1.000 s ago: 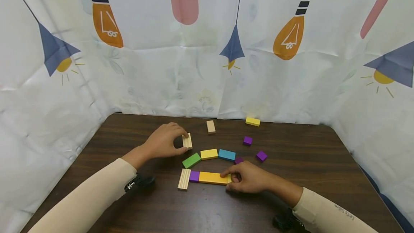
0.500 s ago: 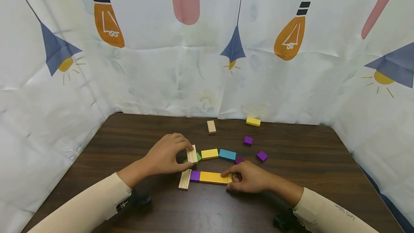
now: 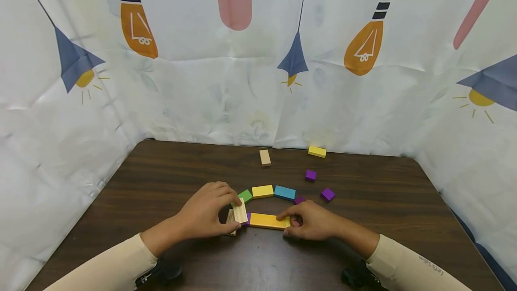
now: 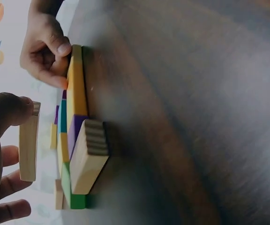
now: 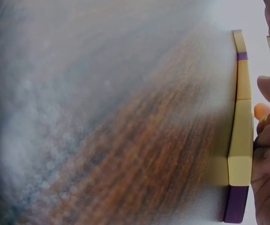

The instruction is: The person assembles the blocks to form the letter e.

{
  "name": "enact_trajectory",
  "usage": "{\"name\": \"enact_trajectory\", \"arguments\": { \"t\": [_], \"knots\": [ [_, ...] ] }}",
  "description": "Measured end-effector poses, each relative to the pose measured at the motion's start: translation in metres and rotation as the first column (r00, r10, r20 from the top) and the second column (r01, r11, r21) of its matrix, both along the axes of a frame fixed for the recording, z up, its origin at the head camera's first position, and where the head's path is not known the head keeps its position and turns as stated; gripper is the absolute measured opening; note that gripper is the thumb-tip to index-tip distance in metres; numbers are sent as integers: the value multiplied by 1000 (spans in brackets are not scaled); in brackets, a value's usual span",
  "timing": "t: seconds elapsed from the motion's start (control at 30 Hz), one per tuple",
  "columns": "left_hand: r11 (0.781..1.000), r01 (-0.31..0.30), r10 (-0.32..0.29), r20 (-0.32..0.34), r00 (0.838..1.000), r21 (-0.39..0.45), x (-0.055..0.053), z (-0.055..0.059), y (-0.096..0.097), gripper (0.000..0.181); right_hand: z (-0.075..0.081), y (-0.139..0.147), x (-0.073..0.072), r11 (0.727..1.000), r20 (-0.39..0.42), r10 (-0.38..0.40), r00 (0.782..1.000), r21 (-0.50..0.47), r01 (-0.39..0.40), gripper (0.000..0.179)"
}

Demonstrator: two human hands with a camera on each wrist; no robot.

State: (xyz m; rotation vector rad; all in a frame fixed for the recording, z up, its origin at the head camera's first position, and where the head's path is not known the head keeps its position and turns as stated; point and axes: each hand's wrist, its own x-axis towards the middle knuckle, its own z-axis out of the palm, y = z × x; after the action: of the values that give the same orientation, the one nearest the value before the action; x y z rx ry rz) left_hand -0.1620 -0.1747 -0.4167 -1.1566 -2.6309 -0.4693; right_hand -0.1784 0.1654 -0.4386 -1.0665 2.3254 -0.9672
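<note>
Holds one block (image 3: 240,211) above the left end of a block row (image 3: 264,221) mid-desk (image 3: 258,259); has an arc of blocks (image 3: 264,191) just behind, three loose blocks (image 3: 310,175) toward the far edge, another loose block (image 3: 328,194) right of the arc.

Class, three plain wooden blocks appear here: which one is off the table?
The held block, pinched in the left hand in midair; the row-end block, beside a purple block, and the far-edge block both lie on the table.
</note>
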Motion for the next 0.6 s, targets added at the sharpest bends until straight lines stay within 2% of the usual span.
{"name": "enact_trajectory", "arguments": {
  "t": [0.27, 0.5, 0.6],
  "knots": [
    [1000, -17, 17, 26, 1000, 13, 11, -8, -2, 39, -1, 0, 0, 1000, 0, -7, 1000, 1, 7, 32],
    [999, -7, 7, -4, 1000, 52, 21, -13, -1, 39, -1, 0, 0, 1000, 0, -7, 1000, 6, 7, 32],
    [998, -12, 12, 5, 1000, 59, 26, -15, -1, 39, -1, 1, 0, 1000, 0, -5, 1000, 3, 5, 32]
  ]
}}
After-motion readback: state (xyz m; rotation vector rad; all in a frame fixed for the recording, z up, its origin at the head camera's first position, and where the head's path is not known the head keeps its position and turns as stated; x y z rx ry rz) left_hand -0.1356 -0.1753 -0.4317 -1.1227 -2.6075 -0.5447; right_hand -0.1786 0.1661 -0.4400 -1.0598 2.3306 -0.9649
